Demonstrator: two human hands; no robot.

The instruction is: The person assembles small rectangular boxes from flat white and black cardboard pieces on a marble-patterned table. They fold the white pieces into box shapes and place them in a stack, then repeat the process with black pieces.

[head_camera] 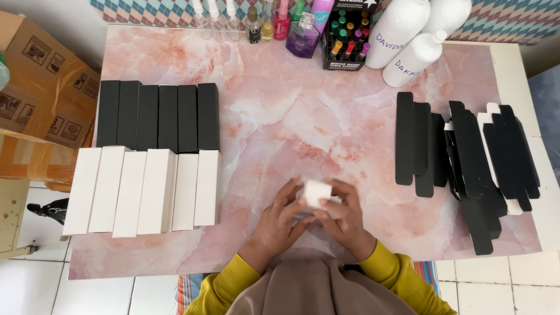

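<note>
A: Both hands meeting low at the middle of the bench [280,116], pink marbled top. Left hand [279,224] and right hand [344,219] closed together round a small white box [318,192].

B: Firm grip, then?

A: Left grip curled shut on the box's near-left side, fingers [289,195] reaching up along it. Right grip wrapped shut on the right side, fingers [344,189] bent over the top edge. Box held just above the bench surface, one end facing up toward the camera. Cannot tell whether that end is folded shut or open.

B: And to the left?

A: A row of white boxes [143,189] lying side by side, touching, long sides together. Directly behind them, a row of black boxes [157,116], likewise packed edge to edge. Well apart from the hands.

B: Right side?

A: A loose spread of flat black box blanks [466,149], overlapping, a few white ones peeking out among them near the right edge.

B: Far edge?

A: Small coloured bottles [291,23] in a line, a black rack of little vials [347,38] beside them, then large white bottles [402,35], one tipped over. Yellow sleeves [224,289] at the bottom, brown cardboard carton [44,76] off the bench's left.
</note>
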